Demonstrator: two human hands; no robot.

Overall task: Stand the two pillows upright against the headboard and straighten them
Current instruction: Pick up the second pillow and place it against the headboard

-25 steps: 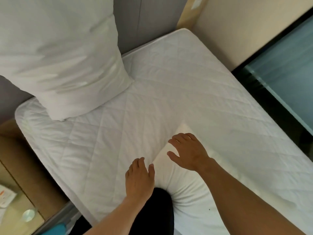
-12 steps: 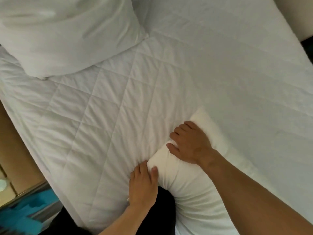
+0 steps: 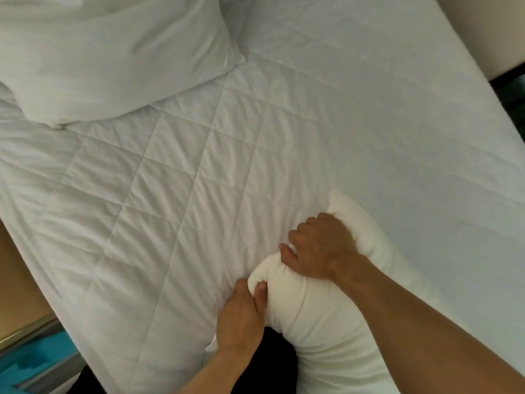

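A white pillow (image 3: pixel 113 52) stands at the top left on the quilted mattress (image 3: pixel 176 194); its upper part is cut off by the frame, and the headboard is out of view. A second, cream-white pillow (image 3: pixel 326 322) lies near the bed's front edge, bunched up at its near end. My left hand (image 3: pixel 241 317) pinches its lower left edge, fingers curled into the fabric. My right hand (image 3: pixel 321 248) clutches its top edge, fingers dug in. My right forearm crosses over the pillow's right half.
A wooden bedside surface (image 3: pixel 17 280) and a teal object (image 3: pixel 31 362) sit at the lower left beside the bed. A dark strip of floor (image 3: pixel 511 83) shows past the mattress's right edge. Dark clothing (image 3: pixel 272 362) lies below the pillow.
Both hands went from resting flat on the near pillow to gripping it, and its end now bulges up. The view has tilted down, so the headboard left the frame.
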